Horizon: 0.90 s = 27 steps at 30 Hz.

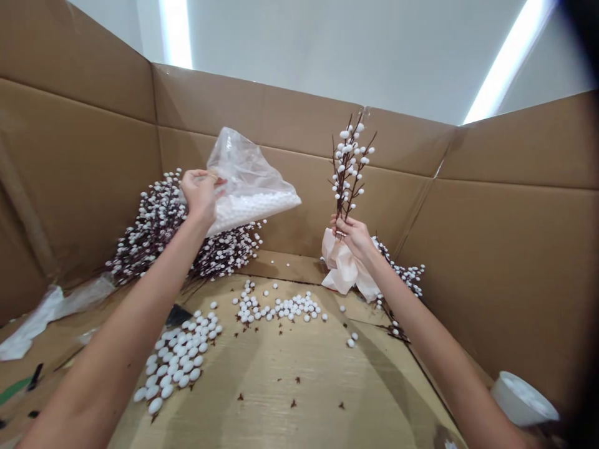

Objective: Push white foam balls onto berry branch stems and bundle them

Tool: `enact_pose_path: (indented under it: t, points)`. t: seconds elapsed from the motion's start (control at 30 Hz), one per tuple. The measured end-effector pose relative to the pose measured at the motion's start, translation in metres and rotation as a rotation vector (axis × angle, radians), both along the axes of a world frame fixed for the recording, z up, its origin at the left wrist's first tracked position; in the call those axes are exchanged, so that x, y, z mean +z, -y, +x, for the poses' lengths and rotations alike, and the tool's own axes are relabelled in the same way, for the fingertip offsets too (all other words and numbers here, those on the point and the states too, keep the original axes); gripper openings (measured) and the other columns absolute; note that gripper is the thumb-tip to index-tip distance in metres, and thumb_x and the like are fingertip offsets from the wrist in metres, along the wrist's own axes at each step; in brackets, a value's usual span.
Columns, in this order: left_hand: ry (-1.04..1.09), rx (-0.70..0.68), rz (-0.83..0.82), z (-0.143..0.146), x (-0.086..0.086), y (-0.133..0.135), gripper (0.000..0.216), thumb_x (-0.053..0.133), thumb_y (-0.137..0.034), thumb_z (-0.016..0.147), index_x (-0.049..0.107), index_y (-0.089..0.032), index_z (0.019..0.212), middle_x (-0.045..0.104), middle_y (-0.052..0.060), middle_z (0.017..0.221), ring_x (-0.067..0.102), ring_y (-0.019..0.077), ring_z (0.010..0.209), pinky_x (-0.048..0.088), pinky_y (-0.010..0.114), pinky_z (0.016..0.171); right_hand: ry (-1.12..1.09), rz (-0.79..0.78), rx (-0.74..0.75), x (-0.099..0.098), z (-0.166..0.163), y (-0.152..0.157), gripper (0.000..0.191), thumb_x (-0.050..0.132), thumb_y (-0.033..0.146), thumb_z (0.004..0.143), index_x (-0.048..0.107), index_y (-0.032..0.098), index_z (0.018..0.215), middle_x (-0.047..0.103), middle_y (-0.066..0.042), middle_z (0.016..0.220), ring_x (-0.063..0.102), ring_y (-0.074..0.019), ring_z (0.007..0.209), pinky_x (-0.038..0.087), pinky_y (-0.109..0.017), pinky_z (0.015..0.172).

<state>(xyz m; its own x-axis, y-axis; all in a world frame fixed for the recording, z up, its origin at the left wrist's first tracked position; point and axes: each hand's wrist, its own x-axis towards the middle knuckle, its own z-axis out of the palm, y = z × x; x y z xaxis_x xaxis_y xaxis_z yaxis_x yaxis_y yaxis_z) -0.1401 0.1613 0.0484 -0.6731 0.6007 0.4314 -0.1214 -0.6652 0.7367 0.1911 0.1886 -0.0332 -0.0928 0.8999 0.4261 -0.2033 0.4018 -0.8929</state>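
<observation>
Pinching bag [248,165] w/ white beads [257,204] in L hand [200,193], berry stems [347,167] in R hand [354,237], tub [508,397] w/ white pcs [531,395] nearby.

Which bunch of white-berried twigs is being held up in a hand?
The upright bunch in the right hand, just above the crumpled paper; the larger heap at left and low bunch at right are unheld.

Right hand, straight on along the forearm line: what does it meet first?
Probably the back cardboard wall. The right hand, gripping the berry sprigs, points up-left; the plastic bag appears just off that line, though depth is unclear.
</observation>
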Motion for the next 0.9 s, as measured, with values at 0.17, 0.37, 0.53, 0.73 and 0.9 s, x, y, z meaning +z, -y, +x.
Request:
enact_pose_path:
  t: [0.17,0.37,0.53,0.73,0.9]
  points:
    - [-0.146,-0.109,-0.054,0.038,-0.039,-0.042,0.021,0.063,-0.017,0.066,0.043,-0.019,0.072,0.053,-0.007,0.057,0.056,0.0104,0.053,0.047,0.022,0.054,-0.001,0.009,0.007,0.009,0.012,0.037,0.035,0.082,0.039,0.057,0.070,0.020,0.084,0.065,-0.002,0.085,0.056,-0.0098,0.069,0.046,-0.027,0.073]
    - [-0.303,-0.150,-0.048,0.076,-0.079,-0.080,0.024,0.071,-0.020,0.056,0.048,-0.019,0.063,0.052,-0.004,0.056,0.057,0.0137,0.061,0.045,0.023,0.056,0.011,-0.031,0.057,0.000,0.024,0.060,0.033,0.082,0.037,0.058,0.073,0.018,0.084,0.065,-0.002,0.086,0.054,-0.0085,0.068,0.044,-0.025,0.068]
    - [-0.381,-0.157,-0.002,0.103,-0.081,-0.078,0.022,0.068,-0.024,0.060,0.047,-0.020,0.066,0.054,-0.002,0.063,0.057,0.0148,0.065,0.047,0.025,0.059,0.004,-0.054,0.088,-0.010,0.035,0.063,0.032,0.080,0.034,0.063,0.072,0.019,0.090,0.065,-0.002,0.086,0.055,-0.0085,0.068,0.045,-0.025,0.068]
    - [-0.546,-0.181,0.124,0.122,-0.064,-0.065,0.022,0.068,-0.026,0.064,0.047,-0.021,0.071,0.056,-0.001,0.070,0.059,0.0148,0.070,0.048,0.026,0.067,-0.040,-0.095,0.072,-0.015,0.040,0.060,0.031,0.080,0.033,0.063,0.072,0.020,0.089,0.065,-0.002,0.086,0.057,-0.0095,0.070,0.047,-0.025,0.070]
    - [-0.557,-0.239,-0.003,0.123,-0.085,-0.082,0.019,0.063,-0.020,0.062,0.045,-0.020,0.066,0.051,-0.002,0.062,0.052,0.0136,0.061,0.044,0.025,0.060,-0.039,-0.106,0.048,-0.017,0.042,0.061,0.026,0.079,0.031,0.063,0.071,0.020,0.086,0.066,-0.001,0.087,0.056,-0.0093,0.069,0.047,-0.026,0.071]
